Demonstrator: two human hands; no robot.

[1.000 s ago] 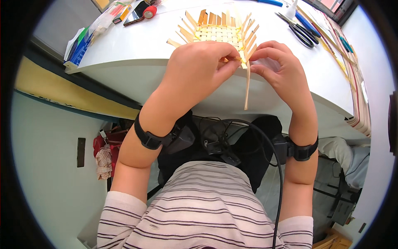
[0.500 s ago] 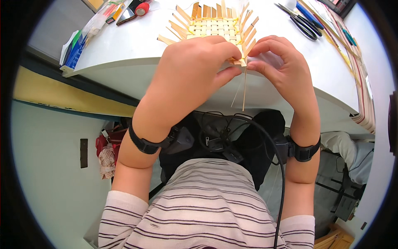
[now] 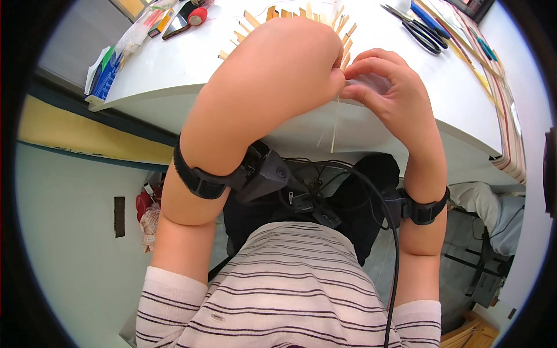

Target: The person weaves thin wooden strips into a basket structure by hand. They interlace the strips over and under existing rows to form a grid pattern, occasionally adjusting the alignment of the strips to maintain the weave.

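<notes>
A woven mat of pale flat strips lies at the table's near edge, mostly hidden under my left hand [image 3: 301, 61]. Its splayed strip ends [image 3: 271, 13] fan out beyond my knuckles, some tan, some browner. My left hand is turned over the mat, fingers curled and closed at its near right corner; the fingertips are out of sight. My right hand [image 3: 391, 87] meets it there, thumb and forefinger bent toward each other at that corner. Below the meeting fingertips a thin pale strand [image 3: 335, 129] hangs past the table edge.
Black-handled scissors [image 3: 425, 35] and a blue pen-like tool [image 3: 429, 18] lie at the far right, near long loose strips [image 3: 478, 78]. A phone [image 3: 178, 22], a red round object [image 3: 198, 17] and blue packets [image 3: 104, 81] sit at the left. A black cable [image 3: 396, 261] runs down my front.
My left hand has rolled over and risen across the mat, hiding its weave. The hanging strand has shifted slightly left. My right hand has barely moved.
</notes>
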